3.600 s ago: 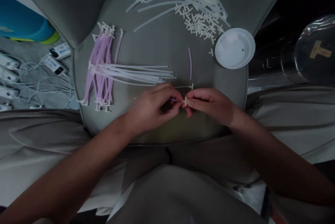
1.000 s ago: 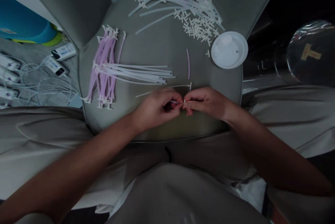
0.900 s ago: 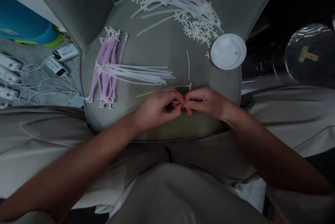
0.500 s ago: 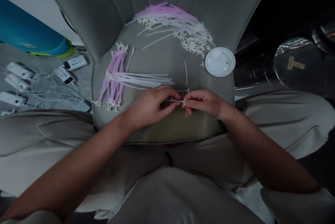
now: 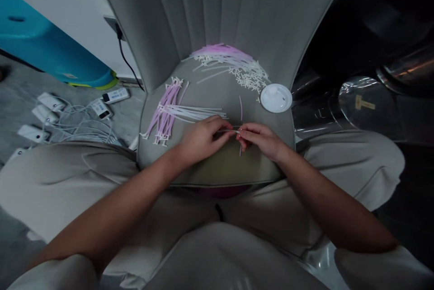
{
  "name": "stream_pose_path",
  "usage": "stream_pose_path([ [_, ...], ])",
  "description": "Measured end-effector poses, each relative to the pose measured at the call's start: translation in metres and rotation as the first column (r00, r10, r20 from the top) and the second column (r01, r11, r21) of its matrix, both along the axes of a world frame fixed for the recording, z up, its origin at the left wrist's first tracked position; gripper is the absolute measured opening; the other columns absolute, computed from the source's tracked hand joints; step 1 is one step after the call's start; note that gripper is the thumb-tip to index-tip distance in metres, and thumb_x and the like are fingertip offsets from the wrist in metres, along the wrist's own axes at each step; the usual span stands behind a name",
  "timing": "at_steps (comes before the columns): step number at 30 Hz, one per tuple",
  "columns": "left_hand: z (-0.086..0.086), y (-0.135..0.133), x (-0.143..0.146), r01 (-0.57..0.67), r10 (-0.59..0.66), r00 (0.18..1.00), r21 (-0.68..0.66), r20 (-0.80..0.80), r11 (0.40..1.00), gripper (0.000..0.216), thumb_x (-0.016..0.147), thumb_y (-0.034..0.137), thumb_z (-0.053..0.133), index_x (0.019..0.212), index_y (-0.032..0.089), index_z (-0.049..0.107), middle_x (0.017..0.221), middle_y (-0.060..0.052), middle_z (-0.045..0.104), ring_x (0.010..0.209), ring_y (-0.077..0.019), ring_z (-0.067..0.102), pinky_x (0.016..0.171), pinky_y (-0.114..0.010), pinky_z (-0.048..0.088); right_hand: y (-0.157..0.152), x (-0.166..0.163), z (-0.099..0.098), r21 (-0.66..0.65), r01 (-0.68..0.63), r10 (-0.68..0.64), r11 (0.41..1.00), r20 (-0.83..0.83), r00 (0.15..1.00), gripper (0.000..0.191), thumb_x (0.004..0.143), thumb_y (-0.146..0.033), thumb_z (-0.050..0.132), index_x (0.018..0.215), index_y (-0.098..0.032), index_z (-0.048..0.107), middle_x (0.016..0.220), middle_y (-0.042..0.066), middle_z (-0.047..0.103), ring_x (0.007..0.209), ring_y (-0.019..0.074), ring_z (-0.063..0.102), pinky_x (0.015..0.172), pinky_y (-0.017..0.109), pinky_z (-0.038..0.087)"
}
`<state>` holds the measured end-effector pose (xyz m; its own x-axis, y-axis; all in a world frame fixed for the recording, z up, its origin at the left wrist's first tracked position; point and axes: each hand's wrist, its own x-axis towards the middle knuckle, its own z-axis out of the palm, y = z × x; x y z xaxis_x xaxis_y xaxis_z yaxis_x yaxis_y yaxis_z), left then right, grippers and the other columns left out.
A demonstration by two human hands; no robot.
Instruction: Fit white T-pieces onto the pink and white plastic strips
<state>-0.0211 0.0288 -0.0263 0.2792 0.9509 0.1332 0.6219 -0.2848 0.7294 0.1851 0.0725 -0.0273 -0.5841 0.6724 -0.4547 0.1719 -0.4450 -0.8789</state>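
My left hand (image 5: 200, 138) pinches a thin white tube (image 5: 226, 131) over the front of a grey chair seat (image 5: 217, 163). My right hand (image 5: 261, 138) pinches a small white T-shaped connector (image 5: 238, 133) at the tube's end, fingertip to fingertip with the left. A short pink piece hangs below my right fingers. Just behind the hands lie a single pink tube (image 5: 240, 107) and a bundle of white tubes (image 5: 196, 112). A bundle of pink tubes with connectors (image 5: 164, 111) lies at the seat's left.
A heap of pink and white tubes with loose connectors (image 5: 233, 66) lies at the seat's back. A white lid (image 5: 275, 98) sits at the right edge. Chargers and cables (image 5: 68, 116) lie on the floor at left, beside a blue tub (image 5: 47, 48). A clear bag (image 5: 369, 105) is at right.
The camera has tilted up and back, so the chair back shows and the seat looks smaller. My hands stay pinched together on the tube and connector.
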Motion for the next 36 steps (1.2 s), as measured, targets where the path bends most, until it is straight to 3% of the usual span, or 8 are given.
stream_pose_path([
  [6, 0.010, 0.010, -0.009, -0.120, 0.176, 0.946, -0.208, 0.274, 0.971, 0.025, 0.088, 0.040, 0.063, 0.090, 0.017, 0.074, 0.088, -0.004, 0.076, 0.080, -0.0144, 0.065, 0.075, -0.027, 0.048, 0.001, 0.001, 0.004, 0.047, 0.110, -0.109, 0.993, -0.024, 0.994, 0.033, 0.075, -0.050, 0.072, 0.074, -0.019, 0.060, 0.059, -0.004, 0.056, 0.055, 0.0096, 0.053, 0.058, 0.026, 0.043],
  [9, 0.017, 0.014, -0.012, -0.130, 0.286, 0.863, -0.363, 0.417, 0.923, 0.029, 0.079, 0.046, 0.072, 0.083, 0.017, 0.073, 0.085, -0.004, 0.075, 0.076, -0.0136, 0.064, 0.073, -0.027, 0.050, -0.004, 0.000, 0.011, 0.045, 0.050, -0.049, 0.998, -0.024, 0.999, 0.033, 0.075, -0.048, 0.074, 0.073, -0.018, 0.061, 0.058, -0.004, 0.057, 0.055, 0.0095, 0.054, 0.059, 0.025, 0.042],
  [13, 0.022, 0.012, -0.009, -0.103, 0.337, 0.799, -0.440, 0.498, 0.892, 0.028, 0.071, 0.043, 0.078, 0.080, 0.018, 0.072, 0.086, -0.003, 0.075, 0.077, -0.0125, 0.064, 0.078, -0.027, 0.051, -0.018, -0.004, 0.024, -0.011, -0.108, 0.108, 0.994, -0.029, 0.994, 0.033, 0.072, -0.045, 0.078, 0.071, -0.017, 0.061, 0.059, -0.004, 0.060, 0.056, 0.0094, 0.056, 0.060, 0.025, 0.043],
  [17, 0.020, 0.007, 0.000, -0.022, 0.273, 0.807, -0.435, 0.525, 0.900, 0.027, 0.071, 0.044, 0.076, 0.080, 0.018, 0.073, 0.085, -0.002, 0.074, 0.078, -0.0129, 0.064, 0.078, -0.028, 0.051, -0.029, -0.007, 0.032, -0.070, -0.232, 0.229, 0.970, -0.049, 0.972, 0.037, 0.067, -0.046, 0.083, 0.067, -0.017, 0.060, 0.060, -0.004, 0.060, 0.056, 0.0087, 0.056, 0.059, 0.024, 0.045],
  [21, 0.017, 0.007, 0.004, 0.005, 0.250, 0.804, -0.426, 0.539, 0.905, 0.026, 0.073, 0.041, 0.075, 0.083, 0.018, 0.072, 0.087, -0.003, 0.074, 0.079, -0.0132, 0.065, 0.078, -0.028, 0.052, -0.031, -0.008, 0.033, -0.083, -0.261, 0.256, 0.962, -0.059, 0.965, 0.040, 0.068, -0.050, 0.082, 0.067, -0.017, 0.059, 0.061, -0.005, 0.061, 0.056, 0.0087, 0.056, 0.059, 0.024, 0.045],
  [31, 0.014, 0.020, -0.013, -0.130, 0.526, 0.618, -0.585, 0.584, 0.801, 0.041, 0.069, 0.054, 0.079, 0.087, 0.018, 0.070, 0.078, -0.001, 0.067, 0.065, -0.0094, 0.056, 0.059, -0.022, 0.045, -0.022, 0.007, 0.043, 0.000, -0.027, 0.026, 1.000, -0.079, 0.997, 0.030, 0.076, -0.045, 0.075, 0.068, -0.017, 0.064, 0.059, -0.002, 0.061, 0.055, 0.0113, 0.056, 0.062, 0.028, 0.045],
  [34, 0.006, 0.023, -0.017, -0.239, 0.521, 0.666, -0.509, 0.533, 0.827, 0.041, 0.078, 0.056, 0.072, 0.091, 0.018, 0.070, 0.076, -0.001, 0.065, 0.060, -0.0094, 0.053, 0.057, -0.024, 0.044, -0.020, 0.008, 0.040, 0.017, 0.034, -0.032, 0.999, -0.069, 0.997, 0.032, 0.078, -0.047, 0.072, 0.068, -0.018, 0.063, 0.059, -0.001, 0.061, 0.055, 0.0121, 0.056, 0.061, 0.029, 0.045],
  [36, 0.003, 0.022, -0.017, -0.379, 0.500, 0.753, -0.339, 0.428, 0.861, 0.036, 0.085, 0.050, 0.067, 0.098, 0.018, 0.070, 0.082, -0.003, 0.067, 0.068, -0.0123, 0.057, 0.064, -0.027, 0.048, -0.020, 0.008, 0.039, 0.033, 0.056, -0.054, 0.998, -0.049, 0.997, 0.035, 0.080, -0.050, 0.070, 0.068, -0.018, 0.062, 0.059, -0.001, 0.060, 0.055, 0.0122, 0.055, 0.061, 0.029, 0.044],
])
